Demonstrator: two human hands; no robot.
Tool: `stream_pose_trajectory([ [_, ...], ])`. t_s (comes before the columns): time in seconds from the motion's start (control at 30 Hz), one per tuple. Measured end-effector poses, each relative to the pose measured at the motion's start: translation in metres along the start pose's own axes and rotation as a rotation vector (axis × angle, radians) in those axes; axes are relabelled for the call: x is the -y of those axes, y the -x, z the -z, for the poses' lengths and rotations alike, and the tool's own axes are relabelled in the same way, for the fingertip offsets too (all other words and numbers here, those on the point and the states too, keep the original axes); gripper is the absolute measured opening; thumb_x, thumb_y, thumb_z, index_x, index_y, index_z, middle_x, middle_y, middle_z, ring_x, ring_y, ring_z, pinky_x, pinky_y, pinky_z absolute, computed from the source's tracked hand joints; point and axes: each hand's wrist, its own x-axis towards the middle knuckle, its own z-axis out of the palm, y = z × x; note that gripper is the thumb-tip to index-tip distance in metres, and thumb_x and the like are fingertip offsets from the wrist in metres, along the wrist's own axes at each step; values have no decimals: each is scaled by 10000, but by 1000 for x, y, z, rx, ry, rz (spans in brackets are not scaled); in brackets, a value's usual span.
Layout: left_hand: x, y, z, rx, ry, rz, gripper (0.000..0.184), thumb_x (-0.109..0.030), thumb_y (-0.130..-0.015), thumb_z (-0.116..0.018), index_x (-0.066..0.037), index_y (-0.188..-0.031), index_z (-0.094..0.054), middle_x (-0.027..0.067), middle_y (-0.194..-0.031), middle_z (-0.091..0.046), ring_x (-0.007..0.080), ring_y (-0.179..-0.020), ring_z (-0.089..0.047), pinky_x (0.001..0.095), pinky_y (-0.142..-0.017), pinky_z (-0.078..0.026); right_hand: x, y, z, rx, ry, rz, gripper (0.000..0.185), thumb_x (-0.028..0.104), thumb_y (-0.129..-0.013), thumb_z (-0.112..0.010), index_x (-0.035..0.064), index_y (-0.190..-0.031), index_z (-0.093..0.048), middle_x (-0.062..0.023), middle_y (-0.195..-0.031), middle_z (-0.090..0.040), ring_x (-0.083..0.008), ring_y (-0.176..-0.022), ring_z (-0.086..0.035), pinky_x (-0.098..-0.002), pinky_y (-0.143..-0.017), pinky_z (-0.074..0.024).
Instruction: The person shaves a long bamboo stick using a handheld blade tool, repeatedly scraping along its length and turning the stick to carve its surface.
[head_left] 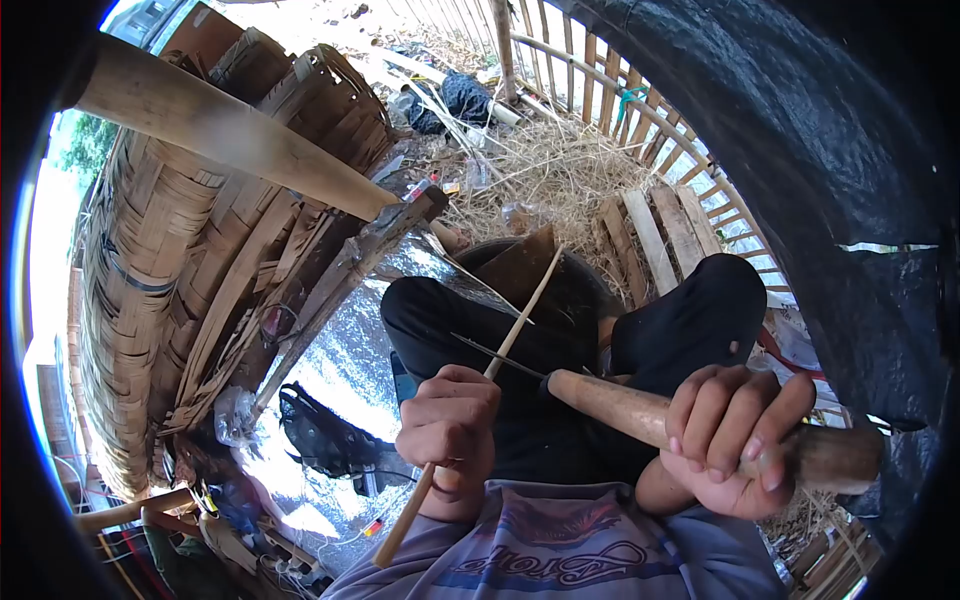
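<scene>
My left hand [447, 420] is closed around a thin, pale stick [530, 305], which looks like bamboo. One end of it points away past my knees, and the other sticks out below my fist. My right hand [735, 430] grips the thick wooden handle of a knife [610, 405]. Its narrow, dark blade [488, 352] reaches left and crosses the stick just beyond my left fist. Whether the edge touches the stick I cannot tell. Both hands are above my lap, in front of my dark trousers [530, 430].
Rolled woven bamboo matting [150, 300] stands at the left, with a thick bamboo pole [230, 135] above it. A black bag [320, 430] lies on silvery sheeting [345, 320]. Beyond my knees are a dark basin [585, 285] and dry straw [560, 165]. Black tarpaulin [800, 130] hangs at the right.
</scene>
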Motion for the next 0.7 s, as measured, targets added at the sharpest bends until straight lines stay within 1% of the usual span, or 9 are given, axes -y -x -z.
stream_pose_trajectory([
  [0.1,-23,-7,-2,-37,50,97,527,-434,-947,-379,-134,-529,-263,-38,-391,-247,78,-281,-225,221,-308,-179,5,4,12,-67,-24,-72,275,245,-841,-645,95,-812,-416,-30,-548,-501,-143,-449,-467,-299,-501,-451],
  [0.13,-28,-11,-1,4,98,109,523,-425,-951,-374,-133,-533,-262,-40,-391,-251,71,-280,-221,220,-299,-180,7,3,14,-66,-19,-73,275,245,-841,-645,95,-812,-416,-30,-548,-501,-143,-449,-467,-299,-501,-451],
  [0.2,-26,-10,-5,-2,94,148,520,-419,-952,-378,-134,-534,-261,-44,-392,-250,69,-282,-220,220,-296,-179,11,3,18,-41,25,0,213,259,-880,-514,110,-805,-382,13,-537,-433,-88,-463,-405,-250,-502,-389],
  [0.23,-24,-8,-8,0,88,181,517,-414,-952,-383,-134,-535,-261,-47,-393,-250,66,-285,-219,220,-294,-179,14,6,20,-48,27,-6,213,259,-880,-514,110,-805,-382,13,-537,-433,-88,-463,-405,-250,-502,-389],
  [0.3,-10,2,-11,25,77,199,516,-411,-948,-404,-136,-538,-253,-54,-396,-242,67,-291,-214,217,-297,-181,17,9,30,-178,99,21,197,258,-886,-479,114,-803,-373,20,-543,-400,-83,-489,-382,-253,-537,-372],
  [0.33,-2,7,-13,47,50,183,514,-410,-946,-411,-135,-542,-252,-54,-397,-238,69,-292,-213,217,-297,-182,19,12,37,-206,87,46,180,246,-872,-457,119,-799,-352,3,-550,-384,-109,-486,-350,-282,-523,-354],
  [0.5,21,31,-7,-20,108,165,489,-389,-938,-430,-136,-558,-254,-50,-399,-218,69,-290,-206,215,-301,-187,11,19,53,-294,134,73,165,213,-859,-460,118,-792,-344,-4,-547,-380,-115,-489,-360,-287,-528,-361],
  [0.6,24,28,-2,-17,116,161,482,-377,-932,-443,-137,-557,-257,-51,-396,-218,69,-290,-199,211,-300,-186,1,24,54,-371,148,7,164,189,-851,-470,109,-778,-346,-8,-530,-371,-120,-476,-354,-290,-519,-361],
  [0.7,22,29,-4,3,93,132,479,-367,-934,-442,-139,-552,-264,-51,-393,-223,70,-290,-205,210,-300,-184,-6,27,54,-348,132,-17,166,188,-849,-477,101,-783,-352,-14,-533,-376,-121,-475,-356,-288,-513,-364],
])
